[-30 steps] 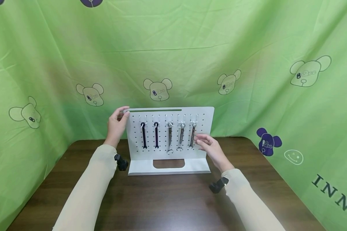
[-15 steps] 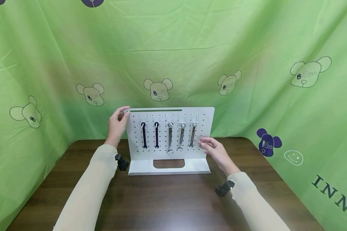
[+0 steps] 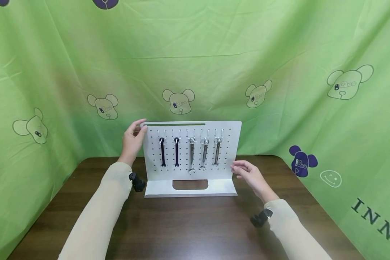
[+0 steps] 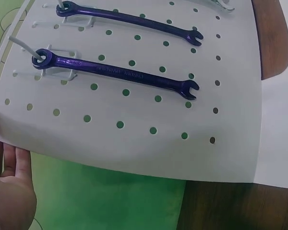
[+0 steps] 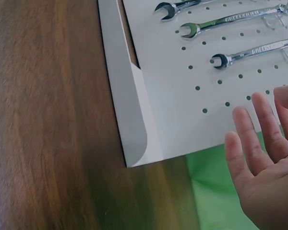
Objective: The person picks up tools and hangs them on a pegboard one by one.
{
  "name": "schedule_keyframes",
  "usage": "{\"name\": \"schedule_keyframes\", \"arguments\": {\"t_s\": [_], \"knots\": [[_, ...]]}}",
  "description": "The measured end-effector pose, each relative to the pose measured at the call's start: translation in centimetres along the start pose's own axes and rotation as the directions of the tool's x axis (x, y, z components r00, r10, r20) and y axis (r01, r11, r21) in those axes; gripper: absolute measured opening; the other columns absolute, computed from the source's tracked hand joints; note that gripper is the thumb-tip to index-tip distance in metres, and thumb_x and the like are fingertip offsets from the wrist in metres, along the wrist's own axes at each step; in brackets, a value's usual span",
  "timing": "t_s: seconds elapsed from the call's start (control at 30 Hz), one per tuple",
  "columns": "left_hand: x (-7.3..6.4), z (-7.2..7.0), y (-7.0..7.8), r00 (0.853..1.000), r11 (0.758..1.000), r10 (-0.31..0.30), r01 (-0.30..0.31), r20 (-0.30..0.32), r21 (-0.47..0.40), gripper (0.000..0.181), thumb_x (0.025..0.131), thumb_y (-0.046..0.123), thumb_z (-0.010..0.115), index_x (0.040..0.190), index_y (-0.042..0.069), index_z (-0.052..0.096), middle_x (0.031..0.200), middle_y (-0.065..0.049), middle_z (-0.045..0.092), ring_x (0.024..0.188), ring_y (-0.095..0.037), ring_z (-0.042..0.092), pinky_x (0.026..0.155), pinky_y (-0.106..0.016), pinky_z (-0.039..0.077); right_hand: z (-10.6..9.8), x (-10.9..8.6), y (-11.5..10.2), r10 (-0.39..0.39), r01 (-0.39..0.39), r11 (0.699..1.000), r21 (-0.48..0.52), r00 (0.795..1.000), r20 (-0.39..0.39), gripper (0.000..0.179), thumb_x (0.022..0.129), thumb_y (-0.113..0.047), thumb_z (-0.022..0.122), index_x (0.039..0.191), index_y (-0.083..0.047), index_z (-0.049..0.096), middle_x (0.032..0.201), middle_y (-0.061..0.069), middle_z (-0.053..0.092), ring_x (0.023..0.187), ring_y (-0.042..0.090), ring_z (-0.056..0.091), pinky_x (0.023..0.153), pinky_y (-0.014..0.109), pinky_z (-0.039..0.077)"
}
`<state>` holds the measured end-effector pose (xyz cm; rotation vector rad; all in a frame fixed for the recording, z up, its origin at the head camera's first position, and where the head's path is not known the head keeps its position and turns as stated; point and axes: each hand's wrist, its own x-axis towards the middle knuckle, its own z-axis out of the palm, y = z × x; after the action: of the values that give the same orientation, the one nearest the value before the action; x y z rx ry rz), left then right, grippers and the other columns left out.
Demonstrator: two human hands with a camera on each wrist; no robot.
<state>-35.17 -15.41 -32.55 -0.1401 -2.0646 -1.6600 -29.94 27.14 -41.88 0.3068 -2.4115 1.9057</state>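
Observation:
A white pegboard stand (image 3: 153,174) stands upright on the table. My left hand (image 3: 131,144) pinches its upper left corner, thumb in front and fingers behind. Two dark purple combination wrenches (image 4: 115,71) hang on hooks at the board's left. Three silver combination wrenches (image 3: 191,153) hang to their right, open ends down. At the board's lower right edge is my right hand (image 3: 251,177), holding nothing. In the right wrist view its fingers (image 5: 249,141) are spread and loosely bent, apart from the nearest silver wrench (image 5: 259,50).
The brown wooden table (image 3: 195,224) stretches in front of the stand's base (image 3: 221,186), which has a rounded cutout. A green curtain (image 3: 195,72) with bear-head prints hangs behind and at both sides. Each wrist wears a small black camera (image 3: 261,218).
My right hand has moved right and slightly toward me, away from the rightmost silver wrench to the board's edge. My left hand stays on the corner.

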Motion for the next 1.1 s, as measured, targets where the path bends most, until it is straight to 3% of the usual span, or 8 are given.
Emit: {"name": "schedule_keyframes", "arguments": {"t_s": [0.07, 0.33, 0.6, 0.9, 1.1], "knots": [[0.0, -0.2, -0.1, 1.0, 1.0, 0.001, -0.001, 0.012, -0.009, 0.04, 0.101, 0.032, 0.062, 0.139, 0.021, 0.06, 0.122, -0.012, 0.062, 0.106, -0.021, 0.057, 0.093, -0.036, 0.048, -0.2, -0.1, 0.1, 0.005, -0.005, 1.0, 0.0, 1.0, 0.004, 0.044, 0.103, -0.018, 0.059, 0.136, 0.01, 0.049, 0.134, 0.03, 0.056, 0.116, 0.026, 0.064, 0.09, 0.029, 0.052], [-0.6, -0.9, -0.6, 0.999, 0.999, -0.018, 0.019, 0.039, -0.04, 0.048, 0.1, 0.032, 0.063, 0.145, 0.017, 0.054, 0.127, -0.015, 0.061, 0.113, -0.025, 0.057, 0.101, -0.038, 0.045, -0.6, -0.7, 0.1, 0.021, -0.021, 1.0, -0.017, 1.0, 0.015, 0.045, 0.104, -0.018, 0.057, 0.136, 0.012, 0.047, 0.135, 0.032, 0.054, 0.103, 0.004, 0.065, 0.096, 0.039, 0.051], [-1.4, -1.8, -2.2, 0.997, 0.999, -0.053, 0.053, 0.05, -0.011, 0.045, 0.101, 0.029, 0.063, 0.141, 0.01, 0.057, 0.13, -0.017, 0.061, 0.117, -0.026, 0.055, 0.101, -0.035, 0.043, -0.7, -1.0, 0.4, 0.013, -0.013, 1.0, -0.028, 1.0, 0.018, 0.046, 0.104, -0.018, 0.057, 0.136, 0.013, 0.046, 0.133, 0.033, 0.055, 0.108, 0.015, 0.066, 0.097, 0.047, 0.049], [-3.2, -3.1, -4.0, 0.987, 0.994, -0.087, 0.077, 0.136, 0.074, 0.044, 0.103, 0.033, 0.059, 0.141, 0.011, 0.057, 0.128, -0.014, 0.06, 0.115, -0.025, 0.056, 0.1, -0.037, 0.043, -0.9, -1.4, 1.1, 0.012, -0.012, 0.999, -0.029, 1.0, 0.002, 0.04, 0.103, -0.018, 0.059, 0.131, 0.009, 0.052, 0.124, 0.021, 0.065, 0.111, 0.027, 0.066, 0.094, 0.044, 0.051], [-4.8, -4.1, -5.3, 0.969, 0.987, -0.146, 0.129, 0.2, 0.098, 0.044, 0.103, 0.034, 0.058, 0.14, 0.01, 0.057, 0.127, -0.015, 0.06, 0.116, -0.026, 0.056, 0.099, -0.04, 0.046, -1.1, -1.7, 1.2, 0.011, -0.011, 0.999, -0.039, 1.0, -0.003, 0.041, 0.103, -0.019, 0.059, 0.132, 0.01, 0.051, 0.126, 0.026, 0.063, 0.107, 0.019, 0.067, 0.094, 0.045, 0.052]]}}
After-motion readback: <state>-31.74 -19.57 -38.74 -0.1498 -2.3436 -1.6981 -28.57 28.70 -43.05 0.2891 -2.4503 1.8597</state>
